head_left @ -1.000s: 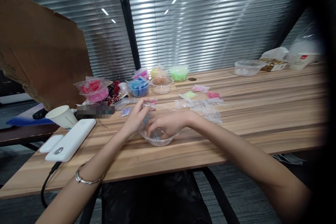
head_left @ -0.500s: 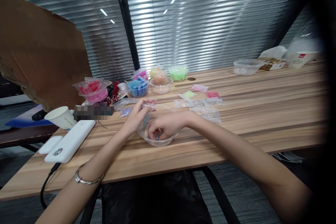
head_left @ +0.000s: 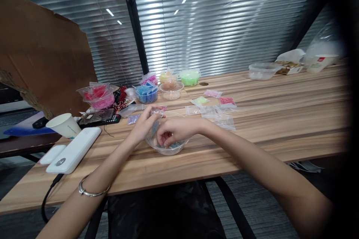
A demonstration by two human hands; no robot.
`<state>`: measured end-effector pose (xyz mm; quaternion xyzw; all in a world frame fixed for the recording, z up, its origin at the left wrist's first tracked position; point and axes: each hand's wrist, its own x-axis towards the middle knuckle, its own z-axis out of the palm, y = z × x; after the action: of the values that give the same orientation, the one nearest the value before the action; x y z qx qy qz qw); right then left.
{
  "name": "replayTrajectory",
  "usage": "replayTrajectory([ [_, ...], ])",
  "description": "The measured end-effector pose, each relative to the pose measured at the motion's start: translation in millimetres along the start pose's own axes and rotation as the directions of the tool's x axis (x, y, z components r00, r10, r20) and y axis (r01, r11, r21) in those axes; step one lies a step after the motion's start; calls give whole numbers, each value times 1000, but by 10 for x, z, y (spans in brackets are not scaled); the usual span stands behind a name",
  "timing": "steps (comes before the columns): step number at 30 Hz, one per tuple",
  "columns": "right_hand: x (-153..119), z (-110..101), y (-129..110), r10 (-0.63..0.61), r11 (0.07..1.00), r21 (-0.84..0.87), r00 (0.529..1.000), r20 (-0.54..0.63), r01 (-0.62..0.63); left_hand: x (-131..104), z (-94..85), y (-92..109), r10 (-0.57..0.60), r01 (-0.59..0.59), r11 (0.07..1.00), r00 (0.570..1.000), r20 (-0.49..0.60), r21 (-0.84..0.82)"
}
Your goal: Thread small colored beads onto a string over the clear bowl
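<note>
A clear round plastic bowl stands near the table's front edge, with small bluish bits at its bottom that are too small to name. Over its left rim, my left hand is closed on a small clear plastic bag, which hangs partly inside the bowl. My right hand reaches into the bowl from the right, fingers curled together low over the bits. Whatever its fingertips pinch is hidden. Beside my left hand lies a small bag of purple bits.
Several small bags, among them a red one and a pale green one, lie beyond the bowl. Tubs of blue packets and green material stand behind. A white power bank and paper cup are left.
My right hand has lifted slightly inside the bowl, and its fingers have shifted a little left. More bluish bits show below it. My left hand keeps its place at the rim.
</note>
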<state>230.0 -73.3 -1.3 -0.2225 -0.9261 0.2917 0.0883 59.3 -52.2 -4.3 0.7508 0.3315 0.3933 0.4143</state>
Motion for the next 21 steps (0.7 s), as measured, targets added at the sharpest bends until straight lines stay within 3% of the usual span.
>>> replayTrajectory([
  [5, 8, -31, -13, -84, 994, 49, 982, -170, 94, 14, -53, -61, 44, -41, 995, 999, -32, 90],
  [9, 11, -45, -45, -120, 984, 77, 913, -390, 162, 11, -111, -88, 42, -37, 991, 998, -37, 132],
  [14, 38, -23, 14, -38, 954, 221, 814, -579, 202, 10, -132, -76, 31, -22, 988, 998, -57, 154],
  [21, 89, -39, 186, 77, 904, 345, 695, -715, 255, 41, -131, -95, 40, -36, 993, 999, -33, 113],
])
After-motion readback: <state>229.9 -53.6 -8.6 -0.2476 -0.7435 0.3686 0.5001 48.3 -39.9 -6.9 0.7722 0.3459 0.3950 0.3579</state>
